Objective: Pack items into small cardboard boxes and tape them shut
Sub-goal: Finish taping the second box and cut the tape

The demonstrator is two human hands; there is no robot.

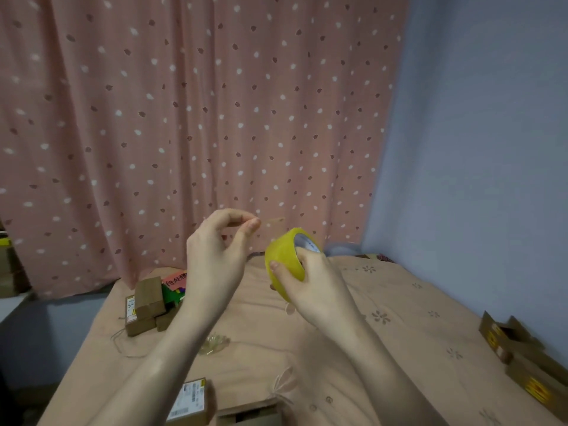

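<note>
Above the bed (384,302), the right hand (310,281) gripped the yellow tape roll (284,259) while the left hand (215,256) fingers (253,224) pinched its free end just left of it, best drawn out steadily, taut and untwisted.

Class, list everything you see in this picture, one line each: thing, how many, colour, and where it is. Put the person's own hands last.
tape roll: one, yellow, held up above the bed, centre.
tape strip: one, clear, pulled from the roll.
stacked boxes: several, brown, far left of the bed.
labelled box: one, brown with a white label, near edge.
open box: one, brown, bottom centre, partly cut off.
flat cartons: a few, brown with yellow print, right edge.
bed cover: one, beige, flower pattern.
curtain: one, pink, spotted, behind.
wall: blue, right.
left hand: pinches the strip.
right hand: grips the roll.
</note>
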